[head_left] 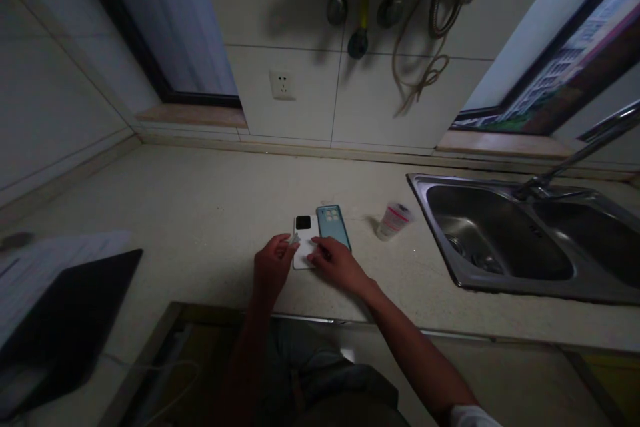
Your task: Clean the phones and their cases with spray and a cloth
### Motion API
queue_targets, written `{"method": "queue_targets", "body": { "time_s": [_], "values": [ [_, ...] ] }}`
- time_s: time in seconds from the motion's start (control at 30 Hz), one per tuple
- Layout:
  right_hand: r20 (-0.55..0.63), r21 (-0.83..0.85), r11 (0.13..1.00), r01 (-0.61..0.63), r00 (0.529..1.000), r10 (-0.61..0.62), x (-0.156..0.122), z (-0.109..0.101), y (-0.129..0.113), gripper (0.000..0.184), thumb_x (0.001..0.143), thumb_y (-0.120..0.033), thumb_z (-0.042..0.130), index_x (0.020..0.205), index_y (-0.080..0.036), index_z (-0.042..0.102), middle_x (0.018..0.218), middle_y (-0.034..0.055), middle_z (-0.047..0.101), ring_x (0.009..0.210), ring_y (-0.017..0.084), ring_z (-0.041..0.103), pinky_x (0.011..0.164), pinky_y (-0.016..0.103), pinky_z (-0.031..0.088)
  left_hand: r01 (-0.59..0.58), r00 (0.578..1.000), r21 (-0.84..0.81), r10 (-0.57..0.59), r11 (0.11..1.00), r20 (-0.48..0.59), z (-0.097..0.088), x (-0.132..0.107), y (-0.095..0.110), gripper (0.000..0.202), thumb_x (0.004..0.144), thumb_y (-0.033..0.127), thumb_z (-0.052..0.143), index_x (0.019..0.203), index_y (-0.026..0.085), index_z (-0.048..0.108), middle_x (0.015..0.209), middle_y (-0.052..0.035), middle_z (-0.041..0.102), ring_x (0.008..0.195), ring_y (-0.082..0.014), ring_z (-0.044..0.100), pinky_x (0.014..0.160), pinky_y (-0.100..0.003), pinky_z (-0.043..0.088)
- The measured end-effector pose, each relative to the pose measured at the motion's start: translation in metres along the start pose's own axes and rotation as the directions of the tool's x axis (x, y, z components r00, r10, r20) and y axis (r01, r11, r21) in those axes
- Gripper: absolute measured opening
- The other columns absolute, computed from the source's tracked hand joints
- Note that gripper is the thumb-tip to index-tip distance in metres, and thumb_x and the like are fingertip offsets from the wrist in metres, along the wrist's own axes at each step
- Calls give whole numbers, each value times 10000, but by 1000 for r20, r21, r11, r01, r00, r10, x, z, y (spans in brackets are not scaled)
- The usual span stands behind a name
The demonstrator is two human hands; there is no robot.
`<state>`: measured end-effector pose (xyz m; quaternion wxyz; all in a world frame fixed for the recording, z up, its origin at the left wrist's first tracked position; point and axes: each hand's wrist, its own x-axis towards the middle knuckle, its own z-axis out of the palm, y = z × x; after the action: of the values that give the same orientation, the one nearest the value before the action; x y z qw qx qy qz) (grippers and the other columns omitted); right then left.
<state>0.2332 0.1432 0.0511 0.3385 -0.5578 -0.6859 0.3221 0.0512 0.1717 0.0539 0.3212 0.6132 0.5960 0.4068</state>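
Observation:
A white phone (304,257) lies back side up on the counter, its square black camera block at the far end. Just right of it, a teal phone case (334,225) with camera cut-outs lies flat, partly covered by my right hand. My left hand (273,263) is at the phone's left edge, thumb and fingers pinched on a small whitish piece (295,238), too small to make out clearly. Over the phone's right side, my right hand (336,263) has its thumb and forefinger apart, with nothing visible between them.
A plastic cup (394,221) with red print stands right of the case. Beyond it is a steel double sink (453,280) with a tap (545,180). At left are a dark flat object (75,320), papers (30,273) and a white cable (170,365). Hoses hang on the wall.

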Motion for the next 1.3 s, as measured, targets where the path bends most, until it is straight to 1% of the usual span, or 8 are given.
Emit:
{"method": "queue_targets", "body": {
  "time_s": [0.27,0.43,0.47,0.67,0.83,0.97,1.13,1.3],
  "values": [
    [-295,254,958,134,954,-55,-19,-37,-1,393,887,-392,648,1247,-234,647,1037,62,693,847,177,631,725,299,509,199,980,-568,-152,799,128,42,-1,35,441,699,576,721,856,194,567,637,-3,684,564,-161,645,554,-253,508],
    [-814,135,990,43,575,86,-54,-105,35,440,872,-410,651,1271,-233,597,1073,69,650,889,189,625,770,336,523,242,970,-616,-172,749,172,53,12,23,534,647,674,716,782,204,502,637,17,619,559,-142,599,531,-246,490],
    [-823,123,992,-18,557,112,-55,-115,45,573,809,-424,716,1328,-245,551,1175,88,624,962,213,621,787,357,531,215,975,-600,-137,770,173,54,15,22,523,650,666,718,755,197,511,643,18,606,567,-130,586,542,-235,484],
    [-490,380,919,-108,819,299,-25,-128,93,787,609,-417,858,1315,-219,574,1161,107,689,981,252,669,893,465,540,182,982,-617,-106,766,159,54,26,17,437,663,585,704,699,195,509,620,40,514,556,-102,496,527,-207,431],
    [-547,398,906,-144,756,360,-15,-126,94,501,583,-419,878,991,-167,731,920,76,752,856,245,699,839,444,574,105,992,-385,-122,917,-19,45,28,1,286,730,470,591,665,203,511,580,41,473,566,-121,469,535,-220,386],
    [-482,717,696,-31,700,527,-17,-128,78,470,609,-467,871,926,-162,706,851,60,749,721,200,707,592,287,599,31,997,-40,-34,999,-72,38,29,-6,207,790,397,526,747,204,588,690,-2,615,669,-163,571,666,-268,458],
    [-211,946,322,30,811,545,-17,-118,55,408,695,-445,842,954,-192,655,849,40,758,681,191,730,564,278,639,-37,997,358,56,933,-44,32,34,-10,262,836,390,514,834,186,678,900,-105,705,819,-235,633,812,-364,484],
    [-73,985,172,-17,861,503,-15,-102,40,365,742,-356,827,997,-180,634,905,52,775,741,211,760,627,313,668,-37,993,328,72,944,-95,20,29,-8,350,833,411,567,1027,147,688,993,-131,708,801,-226,649,832,-386,510]
  ]
}}
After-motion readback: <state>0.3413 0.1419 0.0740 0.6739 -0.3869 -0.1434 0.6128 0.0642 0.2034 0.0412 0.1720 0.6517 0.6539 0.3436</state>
